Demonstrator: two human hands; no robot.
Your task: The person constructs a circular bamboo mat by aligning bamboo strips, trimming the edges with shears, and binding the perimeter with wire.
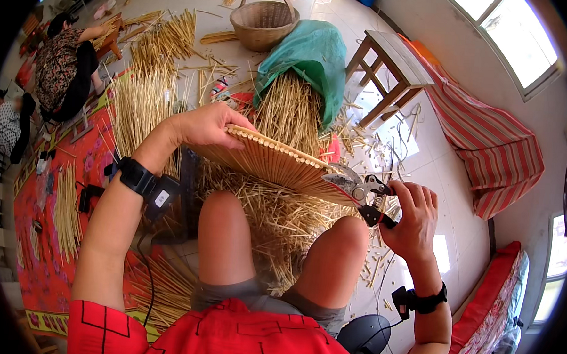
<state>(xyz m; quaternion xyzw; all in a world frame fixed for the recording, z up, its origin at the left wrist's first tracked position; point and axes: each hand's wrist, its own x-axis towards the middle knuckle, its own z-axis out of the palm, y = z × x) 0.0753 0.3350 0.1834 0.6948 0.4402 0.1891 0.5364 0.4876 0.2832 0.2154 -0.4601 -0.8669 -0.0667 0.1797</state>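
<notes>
My left hand is closed on the upper left edge of a stiff, brownish panel made of straw stalks laid side by side. The cut stalk ends form a pale row along its top edge. In my right hand is a pair of pruning shears with dark handles and red trim. Their metal blades lie at the panel's right end; whether a stalk sits between them I cannot tell. A heap of loose straw lies under the panel, between and beyond my knees.
Beyond the panel, a green sack spills straw stalks. A wicker basket and a wooden stool stand farther back. Straw bundles lie at left on a red patterned mat. Another person crouches at far left. Straw scraps litter the tiles.
</notes>
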